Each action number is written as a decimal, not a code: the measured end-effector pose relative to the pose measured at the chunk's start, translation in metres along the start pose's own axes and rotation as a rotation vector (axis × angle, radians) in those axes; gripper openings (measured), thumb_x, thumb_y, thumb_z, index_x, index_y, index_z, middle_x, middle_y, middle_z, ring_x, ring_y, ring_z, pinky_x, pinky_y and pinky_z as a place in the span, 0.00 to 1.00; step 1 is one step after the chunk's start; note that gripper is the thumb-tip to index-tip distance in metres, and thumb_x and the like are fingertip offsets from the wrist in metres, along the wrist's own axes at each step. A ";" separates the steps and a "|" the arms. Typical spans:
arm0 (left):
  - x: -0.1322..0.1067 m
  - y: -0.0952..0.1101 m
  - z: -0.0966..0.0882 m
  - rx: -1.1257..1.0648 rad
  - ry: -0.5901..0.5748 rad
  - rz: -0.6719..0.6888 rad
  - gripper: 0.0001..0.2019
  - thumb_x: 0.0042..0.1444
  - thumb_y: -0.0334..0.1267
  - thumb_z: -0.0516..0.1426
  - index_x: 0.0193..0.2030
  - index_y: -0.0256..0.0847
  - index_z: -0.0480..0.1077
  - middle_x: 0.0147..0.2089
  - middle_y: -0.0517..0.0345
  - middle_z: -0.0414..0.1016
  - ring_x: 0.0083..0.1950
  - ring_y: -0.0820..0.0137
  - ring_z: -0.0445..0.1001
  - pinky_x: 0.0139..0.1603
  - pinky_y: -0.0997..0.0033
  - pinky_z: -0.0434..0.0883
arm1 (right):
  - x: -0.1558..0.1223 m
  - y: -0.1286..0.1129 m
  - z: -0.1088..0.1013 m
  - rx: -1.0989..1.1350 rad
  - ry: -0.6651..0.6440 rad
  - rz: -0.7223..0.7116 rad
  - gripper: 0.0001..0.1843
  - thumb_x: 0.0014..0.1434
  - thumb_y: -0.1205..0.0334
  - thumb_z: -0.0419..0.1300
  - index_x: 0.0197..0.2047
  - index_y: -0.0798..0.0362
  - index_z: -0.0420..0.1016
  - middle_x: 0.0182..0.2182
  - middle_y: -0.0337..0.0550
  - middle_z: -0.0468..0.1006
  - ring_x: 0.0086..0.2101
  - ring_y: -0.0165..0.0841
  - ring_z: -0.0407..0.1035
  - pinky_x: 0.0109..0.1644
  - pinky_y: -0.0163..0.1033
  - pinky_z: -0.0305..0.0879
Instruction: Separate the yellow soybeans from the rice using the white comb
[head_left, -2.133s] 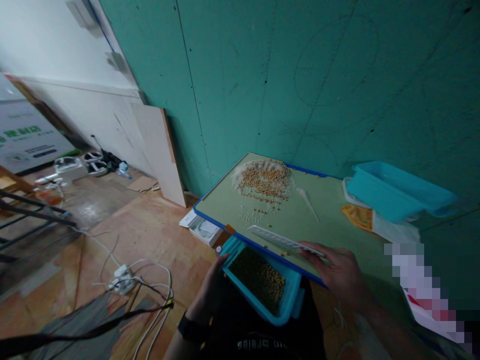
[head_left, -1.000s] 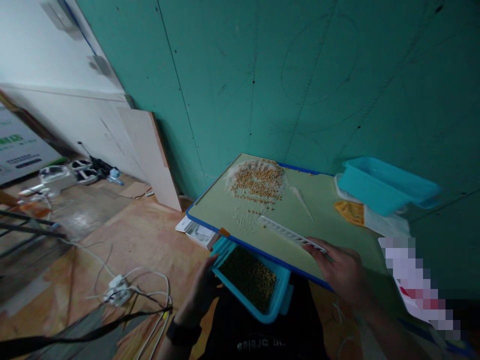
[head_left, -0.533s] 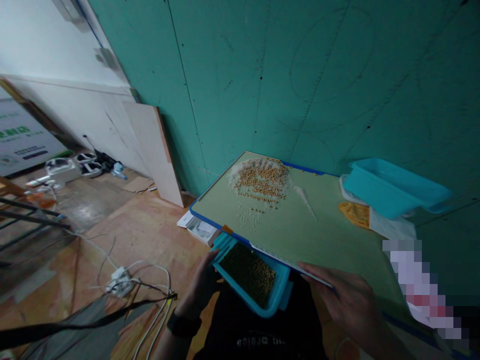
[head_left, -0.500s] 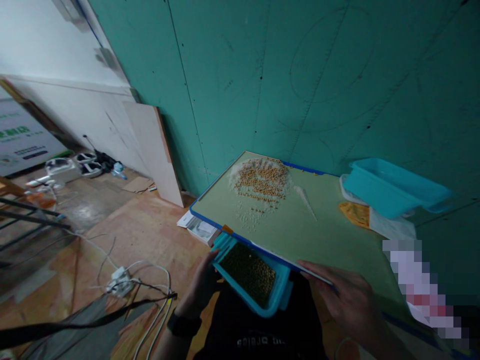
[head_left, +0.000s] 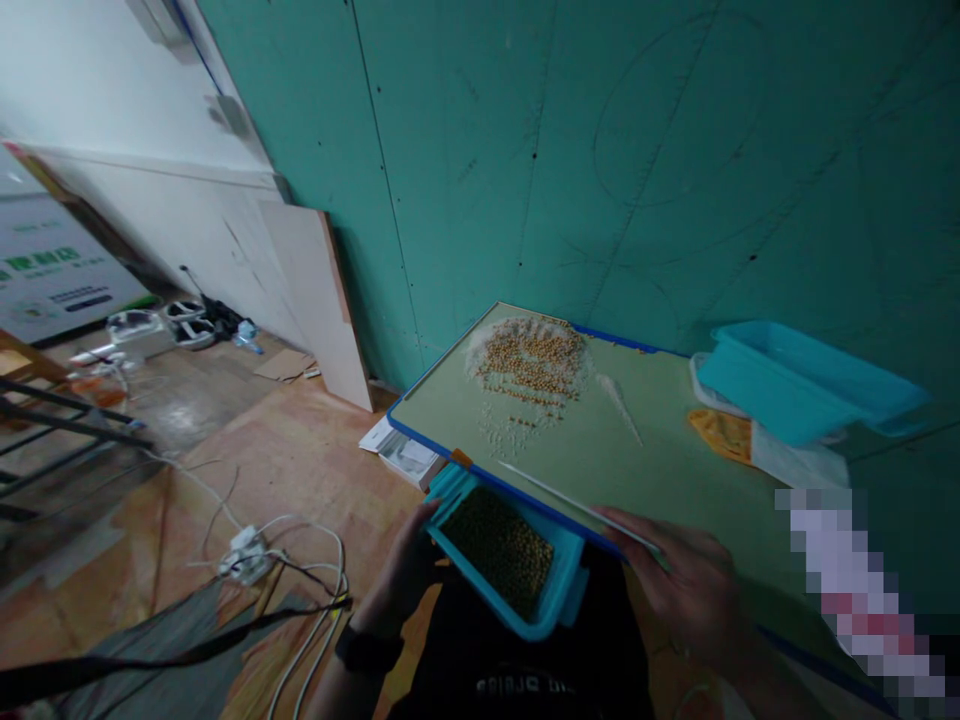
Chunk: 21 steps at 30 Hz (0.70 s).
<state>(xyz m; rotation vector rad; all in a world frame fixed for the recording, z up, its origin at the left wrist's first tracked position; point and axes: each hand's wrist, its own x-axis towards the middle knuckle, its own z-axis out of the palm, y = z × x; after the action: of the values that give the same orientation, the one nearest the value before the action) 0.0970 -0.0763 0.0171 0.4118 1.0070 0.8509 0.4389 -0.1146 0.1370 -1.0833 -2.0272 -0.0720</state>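
My left hand (head_left: 409, 570) grips the left end of a blue tub (head_left: 566, 590) filled with soybeans (head_left: 499, 548), held just below the near edge of the green table (head_left: 675, 480). My right hand (head_left: 694, 585) is closed on the near end of a white ruler (head_left: 570, 500), which lies slanted on the table near the front edge. A pile of soybeans mixed with white rice (head_left: 532, 360) lies at the far left of the table. A thin line of rice (head_left: 624, 408) trails to its right.
An empty turquoise tub (head_left: 810, 385) stands at the back right on white plastic, beside an orange packet (head_left: 721, 435). A teal wall rises behind the table. On the wooden floor lie a power strip with cables (head_left: 247, 555), a white box (head_left: 401, 455) and a leaning board (head_left: 319, 300).
The ruler swept toward the front edge over the tub, then moved back a little onto the table. The tub stays under the edge in my left hand.
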 end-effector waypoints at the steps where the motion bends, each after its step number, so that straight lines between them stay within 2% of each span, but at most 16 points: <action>1: 0.000 -0.001 -0.001 0.011 0.019 0.005 0.28 0.57 0.65 0.69 0.50 0.43 0.84 0.46 0.47 0.87 0.57 0.44 0.83 0.51 0.49 0.83 | 0.002 -0.001 0.004 0.034 0.003 -0.013 0.12 0.77 0.68 0.61 0.53 0.50 0.88 0.42 0.45 0.93 0.36 0.35 0.89 0.45 0.30 0.85; 6: 0.000 -0.005 -0.003 0.025 0.041 0.017 0.29 0.55 0.66 0.70 0.52 0.45 0.83 0.48 0.45 0.88 0.58 0.42 0.83 0.51 0.46 0.84 | 0.017 -0.002 0.026 0.146 0.010 -0.044 0.14 0.73 0.73 0.62 0.54 0.51 0.87 0.43 0.44 0.93 0.38 0.34 0.90 0.47 0.31 0.85; 12: 0.006 -0.004 -0.006 0.014 0.049 -0.028 0.31 0.57 0.65 0.68 0.56 0.42 0.82 0.50 0.41 0.88 0.61 0.40 0.82 0.52 0.45 0.83 | 0.042 0.009 0.054 0.153 -0.039 -0.044 0.15 0.73 0.73 0.61 0.53 0.53 0.89 0.44 0.48 0.93 0.39 0.37 0.90 0.47 0.35 0.85; 15: 0.006 -0.005 -0.009 0.021 0.053 -0.017 0.31 0.58 0.65 0.68 0.57 0.43 0.81 0.50 0.42 0.89 0.60 0.39 0.83 0.51 0.45 0.83 | 0.057 0.022 0.062 0.140 -0.093 0.043 0.14 0.73 0.69 0.62 0.53 0.51 0.90 0.43 0.47 0.93 0.39 0.38 0.90 0.46 0.36 0.84; 19: 0.003 -0.012 -0.016 -0.045 0.055 0.113 0.30 0.54 0.60 0.73 0.58 0.50 0.76 0.48 0.52 0.89 0.60 0.43 0.85 0.54 0.47 0.83 | 0.074 0.045 0.061 0.208 -0.090 0.263 0.15 0.74 0.56 0.63 0.50 0.53 0.92 0.40 0.49 0.93 0.34 0.40 0.87 0.40 0.38 0.82; 21: 0.004 -0.015 -0.018 -0.053 0.073 0.074 0.29 0.55 0.61 0.72 0.56 0.49 0.75 0.45 0.53 0.88 0.58 0.45 0.85 0.55 0.47 0.83 | 0.083 0.057 0.057 0.259 -0.080 0.358 0.20 0.73 0.49 0.64 0.48 0.55 0.92 0.36 0.48 0.92 0.31 0.40 0.85 0.37 0.39 0.79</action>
<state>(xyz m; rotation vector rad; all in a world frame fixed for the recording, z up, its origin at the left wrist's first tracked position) 0.0895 -0.0842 -0.0039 0.3770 1.0390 0.9629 0.4192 -0.0004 0.1379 -1.2754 -1.8191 0.4127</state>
